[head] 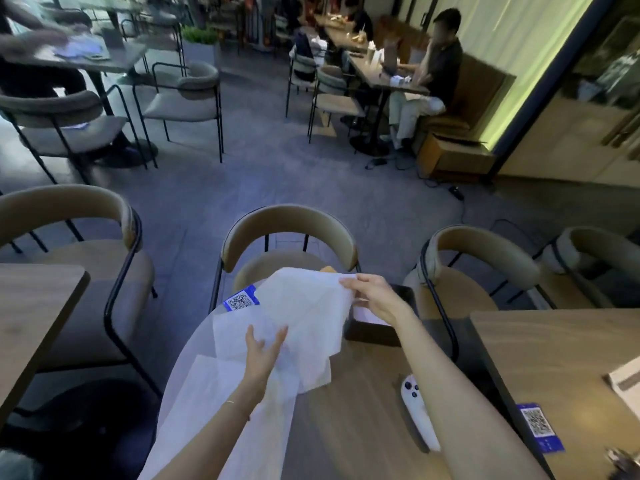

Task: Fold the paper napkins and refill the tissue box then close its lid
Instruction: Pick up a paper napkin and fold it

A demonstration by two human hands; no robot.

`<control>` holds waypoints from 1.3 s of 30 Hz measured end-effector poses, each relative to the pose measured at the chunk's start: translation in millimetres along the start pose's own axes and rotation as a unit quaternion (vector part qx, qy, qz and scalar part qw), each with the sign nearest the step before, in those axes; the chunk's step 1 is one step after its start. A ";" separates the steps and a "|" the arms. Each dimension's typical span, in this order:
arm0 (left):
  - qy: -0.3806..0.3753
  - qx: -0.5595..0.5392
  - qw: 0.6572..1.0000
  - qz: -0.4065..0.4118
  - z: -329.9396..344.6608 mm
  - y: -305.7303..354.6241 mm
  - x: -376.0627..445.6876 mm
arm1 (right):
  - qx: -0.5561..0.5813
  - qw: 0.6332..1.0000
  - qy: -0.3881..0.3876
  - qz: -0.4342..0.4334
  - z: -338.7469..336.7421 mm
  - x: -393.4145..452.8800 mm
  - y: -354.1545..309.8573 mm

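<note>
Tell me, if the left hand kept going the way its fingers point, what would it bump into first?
Most likely the paper napkin. The left hand is open, fingers aimed up and away at the sheet that the right hand lifts by its corner. Depth is unclear; it may already touch.

A single wide-angle head view looks forward and steeply down from above the wearer's forearms, close over the desk (346,427). Both hands sit low in the frame's centre. Beyond the hands the view opens onto a chair (289,233) and, far off, the floor (277,174).
</note>
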State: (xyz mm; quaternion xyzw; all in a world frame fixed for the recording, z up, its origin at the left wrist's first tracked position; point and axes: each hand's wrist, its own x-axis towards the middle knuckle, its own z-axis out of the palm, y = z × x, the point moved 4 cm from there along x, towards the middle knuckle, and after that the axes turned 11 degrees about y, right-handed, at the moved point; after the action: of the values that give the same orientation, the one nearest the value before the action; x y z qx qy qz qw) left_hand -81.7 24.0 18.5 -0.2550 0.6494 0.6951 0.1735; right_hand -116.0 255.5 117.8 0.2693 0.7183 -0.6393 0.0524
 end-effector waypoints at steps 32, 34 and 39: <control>-0.159 -0.110 0.980 0.043 127.9 121.1 -20.1 | 0.283 0.942 0.165 -0.064 -131.9 -44.0 -46.5; -0.136 -0.066 0.980 0.126 117.3 140.6 -17.9 | 0.235 0.945 0.216 -0.063 -134.0 -45.1 -38.1; -0.122 -0.019 0.961 0.249 99.0 165.1 -16.1 | 0.164 0.939 0.290 -0.087 -122.4 -42.8 -37.0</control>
State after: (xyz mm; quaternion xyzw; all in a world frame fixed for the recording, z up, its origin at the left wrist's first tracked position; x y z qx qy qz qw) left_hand -175.9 107.7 164.9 -0.0018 0.6528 0.7545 0.0675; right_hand -63.5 356.3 190.3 0.3841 0.6086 -0.6444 -0.2584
